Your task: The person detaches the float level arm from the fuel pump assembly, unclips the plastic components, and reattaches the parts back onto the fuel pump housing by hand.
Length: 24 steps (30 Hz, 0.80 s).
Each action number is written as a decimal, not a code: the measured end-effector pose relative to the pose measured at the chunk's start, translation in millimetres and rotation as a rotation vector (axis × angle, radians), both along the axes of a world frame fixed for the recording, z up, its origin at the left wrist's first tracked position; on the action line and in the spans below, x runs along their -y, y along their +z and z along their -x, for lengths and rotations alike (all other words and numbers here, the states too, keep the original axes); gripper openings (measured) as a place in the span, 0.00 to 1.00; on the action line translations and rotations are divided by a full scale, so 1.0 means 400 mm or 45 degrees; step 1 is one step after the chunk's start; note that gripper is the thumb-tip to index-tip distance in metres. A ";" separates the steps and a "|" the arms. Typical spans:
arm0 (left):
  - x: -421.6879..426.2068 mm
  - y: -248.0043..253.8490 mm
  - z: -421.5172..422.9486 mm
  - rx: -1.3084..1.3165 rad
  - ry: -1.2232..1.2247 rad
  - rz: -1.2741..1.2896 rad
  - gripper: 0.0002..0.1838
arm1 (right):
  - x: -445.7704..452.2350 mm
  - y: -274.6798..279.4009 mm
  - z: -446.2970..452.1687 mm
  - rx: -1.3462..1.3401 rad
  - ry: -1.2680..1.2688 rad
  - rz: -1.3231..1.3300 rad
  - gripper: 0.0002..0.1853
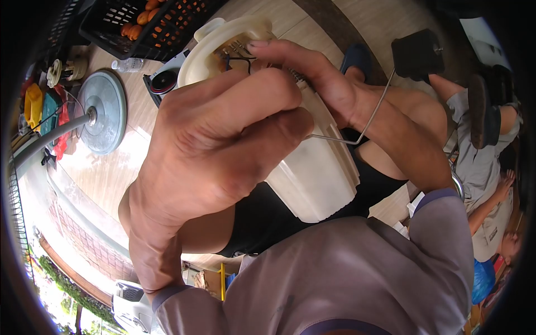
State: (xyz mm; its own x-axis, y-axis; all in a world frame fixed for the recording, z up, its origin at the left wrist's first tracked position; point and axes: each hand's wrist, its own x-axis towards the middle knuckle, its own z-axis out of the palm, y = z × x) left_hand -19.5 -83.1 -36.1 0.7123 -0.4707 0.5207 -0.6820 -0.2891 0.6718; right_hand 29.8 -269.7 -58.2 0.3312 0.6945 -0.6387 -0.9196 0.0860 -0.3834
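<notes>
Between my hands is a cream plastic fuel pump module [315, 173], tilted, its ribbed body resting near my lap. Its round flange [245, 25] points away from me, with small metal terminals, dark wires and part of a spring showing. My right hand [329, 84] grips the upper part, thumb on the flange's inner side. My left hand [223, 134] is closed in front of the module, thumb and forefinger pressed together; what lies between them is hidden. A bent wire arm [373, 114] runs out beside the left thumb tip to a black float [419, 54].
A black crate [111, 42] with orange produce, a plastic bottle [128, 65] and a grey round base [103, 114] with a pole stand on the floor. Another cream pump part [70, 70] lies at far left. A person in light clothes [486, 173] is at the right.
</notes>
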 end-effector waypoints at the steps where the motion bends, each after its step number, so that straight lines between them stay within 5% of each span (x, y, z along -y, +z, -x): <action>1: 0.001 -0.005 0.001 0.014 -0.012 -0.001 0.20 | -0.002 0.002 0.006 -0.048 0.005 0.019 0.23; 24: 0.010 0.014 0.037 -0.041 -0.218 -0.296 0.14 | 0.025 -0.038 0.061 -0.096 0.128 0.040 0.25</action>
State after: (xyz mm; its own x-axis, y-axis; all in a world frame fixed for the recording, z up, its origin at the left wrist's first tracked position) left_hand -34.2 -87.3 -30.3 0.6267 -0.6896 0.3630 -0.7134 -0.3203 0.6232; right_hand 5.6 -279.8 -73.5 0.2109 0.7010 -0.6812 -0.9493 -0.0194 -0.3139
